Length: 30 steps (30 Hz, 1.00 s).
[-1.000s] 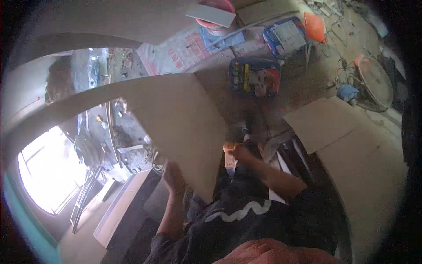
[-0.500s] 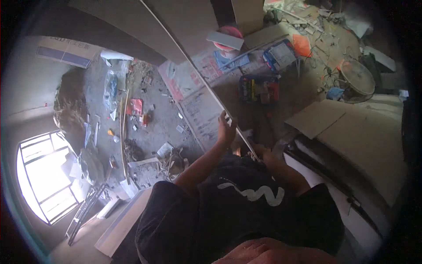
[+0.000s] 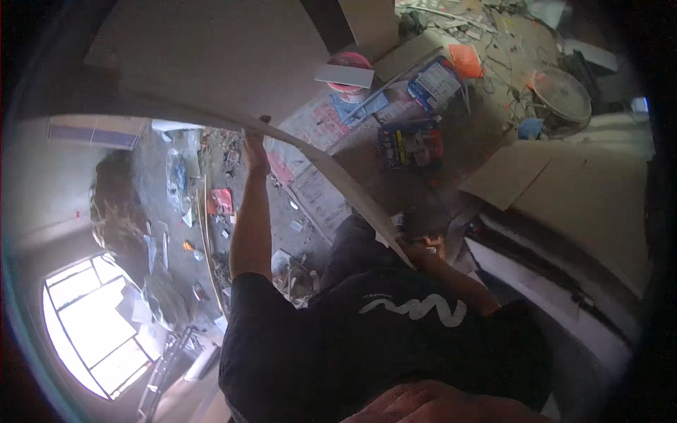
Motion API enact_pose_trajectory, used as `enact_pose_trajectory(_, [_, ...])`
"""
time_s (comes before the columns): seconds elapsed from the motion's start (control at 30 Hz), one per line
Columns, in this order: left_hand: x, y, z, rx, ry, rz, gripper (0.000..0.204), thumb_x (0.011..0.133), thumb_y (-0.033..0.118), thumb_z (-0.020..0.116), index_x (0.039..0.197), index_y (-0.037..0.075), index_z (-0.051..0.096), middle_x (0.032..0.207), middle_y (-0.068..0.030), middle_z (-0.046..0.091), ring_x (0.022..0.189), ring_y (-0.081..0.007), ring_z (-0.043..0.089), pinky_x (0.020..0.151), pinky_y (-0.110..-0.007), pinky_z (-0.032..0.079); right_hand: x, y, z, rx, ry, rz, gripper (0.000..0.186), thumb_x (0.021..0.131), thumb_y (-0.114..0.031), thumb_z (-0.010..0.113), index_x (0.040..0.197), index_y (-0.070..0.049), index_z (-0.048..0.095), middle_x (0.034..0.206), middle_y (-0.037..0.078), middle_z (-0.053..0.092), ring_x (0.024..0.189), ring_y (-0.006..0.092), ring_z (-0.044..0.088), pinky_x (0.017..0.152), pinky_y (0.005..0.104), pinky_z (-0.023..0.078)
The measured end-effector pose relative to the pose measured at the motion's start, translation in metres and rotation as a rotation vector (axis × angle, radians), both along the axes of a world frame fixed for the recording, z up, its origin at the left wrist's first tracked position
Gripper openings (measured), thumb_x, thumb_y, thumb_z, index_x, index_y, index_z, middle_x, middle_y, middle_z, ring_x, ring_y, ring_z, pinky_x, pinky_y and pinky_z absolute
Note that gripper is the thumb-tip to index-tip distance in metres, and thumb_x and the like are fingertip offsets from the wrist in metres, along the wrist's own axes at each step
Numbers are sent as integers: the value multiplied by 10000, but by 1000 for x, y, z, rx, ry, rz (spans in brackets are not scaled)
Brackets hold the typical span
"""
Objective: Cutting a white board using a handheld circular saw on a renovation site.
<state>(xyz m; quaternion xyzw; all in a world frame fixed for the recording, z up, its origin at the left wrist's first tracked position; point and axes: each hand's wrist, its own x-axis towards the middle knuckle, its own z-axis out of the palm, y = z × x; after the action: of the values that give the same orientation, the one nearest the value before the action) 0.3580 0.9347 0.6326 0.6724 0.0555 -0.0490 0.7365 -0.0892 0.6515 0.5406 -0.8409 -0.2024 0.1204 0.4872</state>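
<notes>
A long, thin, pale panel [image 3: 337,176] runs slantwise in front of me, seen nearly along its edge. My left hand [image 3: 255,149] is closed around its edge, farther out with the arm stretched forward, and the fingertips show above the edge. Close to my body, my right hand [image 3: 421,254] grips the panel's near end; part of those fingers is hidden. The far end of the panel blurs into the grey surface at the upper left.
A pink bucket [image 3: 350,62] with a pale strip across it stands ahead. Beyond my right hand are a dark tool case [image 3: 411,144] and a blue box [image 3: 434,84]. Cardboard [image 3: 557,176] lies at right. Rubble and cables cover the far right; scraps and long strips [image 3: 206,247] lie left.
The panel has swung to the left and tilted, showing more of its face. My left hand has moved forward and left with it; my right hand stays near my body.
</notes>
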Motion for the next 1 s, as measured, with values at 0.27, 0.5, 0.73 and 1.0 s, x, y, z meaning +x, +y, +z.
enact_pose_trajectory(0.27, [10, -9, 8, -340, -129, -252, 566, 982, 653, 444, 699, 165, 405, 608, 0, 387, 558, -131, 411, 542, -291, 368, 19, 12, 7, 37, -234, -55, 811, 859, -360, 765, 1505, -65, 371, 1305, 223, 617, 1227, 336, 589, 1051, 447, 431])
enact_pose_trajectory(0.5, [-19, 77, 67, -276, -274, 167, 448, 990, 507, 526, 752, 140, 426, 687, -12, 446, 619, -141, 443, 556, -301, 389, -5, -95, -12, 35, -396, 7, 811, 867, -374, 758, 1510, -73, 366, 1301, 227, 618, 1236, 339, 583, 1072, 449, 412])
enact_pose_trajectory(0.73, [-176, 218, 70, 471, -577, 552, 362, 989, 379, 576, 786, 96, 481, 714, -36, 493, 632, -171, 489, 596, -325, 434, 248, -119, 128, -359, 913, 65, 610, 959, -619, 515, 1209, -93, 694, 1236, 152, 684, 1130, 304, 633, 984, 455, 453])
enact_pose_trajectory(1.0, [-349, 123, 95, 1465, -179, 985, 447, 1032, 448, 441, 775, 86, 493, 711, -59, 555, 649, -288, 579, 736, -443, 479, 474, -49, 84, -1160, 495, 601, 577, 859, -575, 639, 1199, -115, 711, 1190, 107, 712, 1033, 254, 658, 875, 472, 495])
